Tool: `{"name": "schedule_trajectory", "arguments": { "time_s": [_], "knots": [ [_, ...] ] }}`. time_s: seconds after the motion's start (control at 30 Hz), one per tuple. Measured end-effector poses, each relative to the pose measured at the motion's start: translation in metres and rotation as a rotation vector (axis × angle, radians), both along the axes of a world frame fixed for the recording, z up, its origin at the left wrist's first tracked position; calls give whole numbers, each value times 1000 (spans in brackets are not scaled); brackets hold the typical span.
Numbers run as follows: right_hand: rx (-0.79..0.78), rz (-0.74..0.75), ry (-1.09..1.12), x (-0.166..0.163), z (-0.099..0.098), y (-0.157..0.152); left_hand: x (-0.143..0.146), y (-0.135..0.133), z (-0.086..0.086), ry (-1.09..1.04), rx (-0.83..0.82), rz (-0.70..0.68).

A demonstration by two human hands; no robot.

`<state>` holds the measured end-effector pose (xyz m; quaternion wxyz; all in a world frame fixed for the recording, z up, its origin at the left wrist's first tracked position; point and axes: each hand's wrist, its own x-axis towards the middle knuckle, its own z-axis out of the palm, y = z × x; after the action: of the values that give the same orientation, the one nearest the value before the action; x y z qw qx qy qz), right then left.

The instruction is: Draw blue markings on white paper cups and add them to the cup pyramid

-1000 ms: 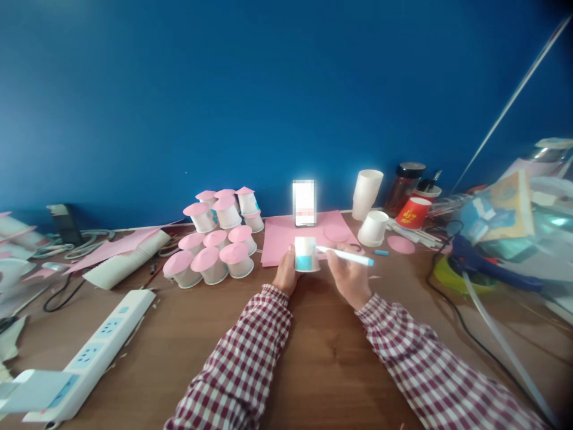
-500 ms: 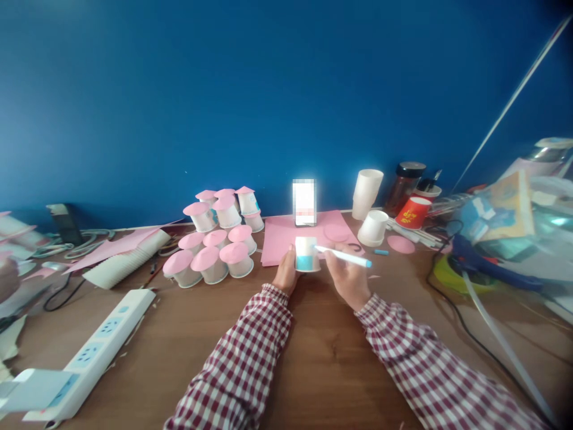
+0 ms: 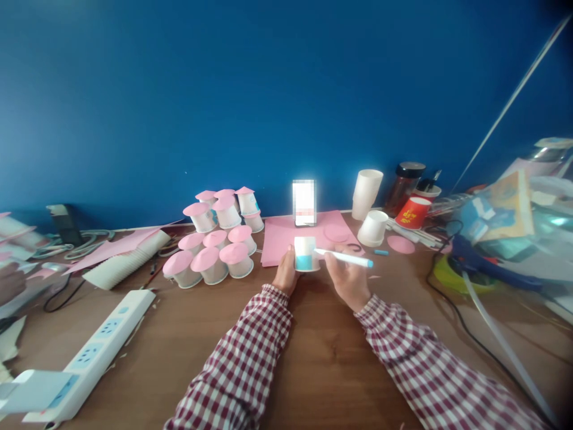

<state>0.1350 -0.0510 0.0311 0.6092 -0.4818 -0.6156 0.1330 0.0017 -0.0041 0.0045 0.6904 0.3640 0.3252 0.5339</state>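
An upside-down white paper cup (image 3: 305,245) with a blue patch on its side is in the grip of my left hand (image 3: 286,272), whose fingers go behind and under it. My right hand (image 3: 348,280) pinches a white marker (image 3: 347,257) with a blue end, its other end at the cup's right side. The blue marker cap (image 3: 381,252) lies on the table to the right. Behind the cup are pink paper sheets (image 3: 280,230) and an upright phone (image 3: 305,206) with a blurred screen.
Several pink-roofed paper cups (image 3: 212,266) stand to the left, beside a power strip (image 3: 96,346). On the right are stacked white cups (image 3: 367,194), an upturned white cup (image 3: 373,228), a red cup (image 3: 414,213), a dark-lidded jar (image 3: 405,185) and a blue glue gun (image 3: 492,269). Another person's hand (image 3: 11,283) shows at far left.
The cup has shifted and turned very slightly in my left hand. The marker tip has moved a little along its right side. The other person's hand at far left has moved slightly.
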Motion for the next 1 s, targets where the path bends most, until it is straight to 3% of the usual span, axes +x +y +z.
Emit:
{"name": "schedule_trajectory", "arguments": {
  "time_s": [0.23, 0.73, 1.0],
  "knots": [
    [-49, 56, 29, -2, -4, 0, 0, -2, 1, -16, 20, -23],
    [-12, -42, -25, 1, -2, 1, 0, 4, -6, -48, -9, 8],
    [6, -39, 63, 2, -1, 5, -1, 2, -3, -31, -4, -19]
  ]
}}
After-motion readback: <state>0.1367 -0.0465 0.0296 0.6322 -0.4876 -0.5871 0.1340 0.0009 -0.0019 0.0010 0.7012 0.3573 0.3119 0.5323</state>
